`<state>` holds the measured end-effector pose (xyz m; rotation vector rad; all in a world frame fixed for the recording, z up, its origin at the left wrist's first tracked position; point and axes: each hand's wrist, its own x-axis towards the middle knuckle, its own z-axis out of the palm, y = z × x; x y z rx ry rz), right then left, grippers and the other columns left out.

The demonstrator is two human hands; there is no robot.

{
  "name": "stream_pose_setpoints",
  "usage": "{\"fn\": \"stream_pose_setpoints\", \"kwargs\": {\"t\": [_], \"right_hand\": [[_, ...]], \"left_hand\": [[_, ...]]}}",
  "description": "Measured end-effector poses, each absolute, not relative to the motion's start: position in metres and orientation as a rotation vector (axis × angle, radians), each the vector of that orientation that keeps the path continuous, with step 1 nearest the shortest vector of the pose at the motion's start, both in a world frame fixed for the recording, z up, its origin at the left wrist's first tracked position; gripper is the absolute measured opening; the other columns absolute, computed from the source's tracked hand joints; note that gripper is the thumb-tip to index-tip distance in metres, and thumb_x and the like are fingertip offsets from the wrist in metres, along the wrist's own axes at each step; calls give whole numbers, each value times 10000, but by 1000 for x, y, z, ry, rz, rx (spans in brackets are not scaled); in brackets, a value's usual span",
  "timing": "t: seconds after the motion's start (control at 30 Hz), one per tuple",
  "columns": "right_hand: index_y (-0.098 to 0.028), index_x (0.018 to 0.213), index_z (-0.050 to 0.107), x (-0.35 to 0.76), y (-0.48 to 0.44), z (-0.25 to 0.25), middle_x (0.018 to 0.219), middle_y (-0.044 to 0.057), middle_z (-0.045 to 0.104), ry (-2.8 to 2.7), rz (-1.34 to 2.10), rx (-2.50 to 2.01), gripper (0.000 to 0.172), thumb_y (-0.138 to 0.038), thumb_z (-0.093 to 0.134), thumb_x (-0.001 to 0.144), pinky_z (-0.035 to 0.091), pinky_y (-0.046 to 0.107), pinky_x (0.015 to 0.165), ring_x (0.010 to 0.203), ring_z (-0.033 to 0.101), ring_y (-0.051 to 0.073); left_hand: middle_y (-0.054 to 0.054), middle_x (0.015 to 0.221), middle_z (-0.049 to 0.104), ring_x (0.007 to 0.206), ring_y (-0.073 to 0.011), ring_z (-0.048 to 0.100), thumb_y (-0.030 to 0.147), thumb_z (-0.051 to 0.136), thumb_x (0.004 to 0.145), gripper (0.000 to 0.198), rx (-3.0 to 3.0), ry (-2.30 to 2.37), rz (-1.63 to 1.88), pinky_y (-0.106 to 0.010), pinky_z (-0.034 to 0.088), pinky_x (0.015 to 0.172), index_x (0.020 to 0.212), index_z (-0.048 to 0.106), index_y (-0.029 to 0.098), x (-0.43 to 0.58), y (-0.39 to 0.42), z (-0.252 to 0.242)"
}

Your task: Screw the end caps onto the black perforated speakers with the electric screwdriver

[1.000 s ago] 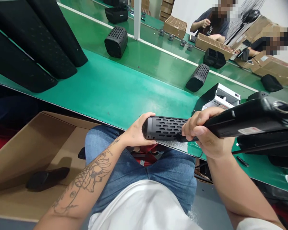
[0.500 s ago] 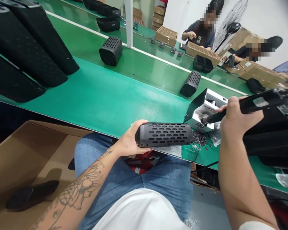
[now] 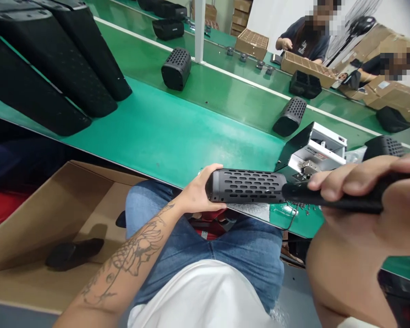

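My left hand point(image 3: 200, 191) grips the left end of a black speaker housing point(image 3: 248, 187) with rows of slots, held above the bench's front edge. My right hand point(image 3: 365, 187) is wrapped round a black power screwdriver point(image 3: 338, 198). The screwdriver's front end points left and overlaps the housing's right end; whether its tip touches a screw cannot be made out. Behind it stands a white and black screw feeder point(image 3: 319, 150). Loose screws point(image 3: 302, 208) lie on the green mat beneath the screwdriver, partly hidden by it.
Tall black housings point(image 3: 58, 59) stand at the left of the green bench point(image 3: 157, 132). More speakers point(image 3: 176, 68) sit on the far belt, with a white post point(image 3: 199, 32) behind. An open carton point(image 3: 85, 196) is at lower left. Two people work across the line.
My right hand has brought the screwdriver from the feeder to the housing's right end, closer to the camera. The whole view has shifted, so the bench appears farther right.
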<state>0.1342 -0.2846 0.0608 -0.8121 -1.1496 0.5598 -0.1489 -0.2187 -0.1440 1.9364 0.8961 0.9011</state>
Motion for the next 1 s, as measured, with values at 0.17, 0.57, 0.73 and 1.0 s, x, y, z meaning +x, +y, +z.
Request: {"fn": "stream_pose_setpoints", "kwargs": {"t": [0.17, 0.57, 0.73, 1.0], "right_hand": [[-307, 1061, 896, 71, -285, 49, 671, -38, 718, -1286, 831, -618, 208, -395, 1034, 932, 658, 436, 502, 461, 637, 185], [-359, 1065, 764, 54, -263, 12, 783, -31, 712, -1442, 821, -796, 276, -484, 990, 968, 641, 443, 567, 560, 696, 221], [-339, 1033, 775, 52, -259, 11, 803, -10, 713, -1529, 859, -743, 250, -434, 995, 963, 595, 433, 565, 609, 669, 213], [-321, 1030, 748, 51, -254, 12, 775, -31, 713, -1544, 1009, -670, 251, -375, 985, 967, 601, 404, 557, 589, 669, 195]], "left_hand": [[-152, 1736, 610, 1566, -434, 675, 490, 1087, 731, 1215, 1911, 887, 918, -630, 554, 1367, 1749, 445, 328, -146, -218, -145], [-137, 1691, 653, 1562, -438, 690, 538, 1090, 719, 1215, 1925, 830, 994, -623, 575, 1355, 1745, 479, 317, -141, -216, -147], [-135, 1647, 681, 1514, -422, 719, 517, 1068, 742, 1158, 1936, 819, 1005, -607, 595, 1331, 1719, 491, 290, -140, -216, -147], [-119, 1696, 680, 1527, -429, 724, 547, 1086, 719, 1207, 1931, 875, 980, -603, 603, 1339, 1743, 488, 320, -140, -218, -148]]}}
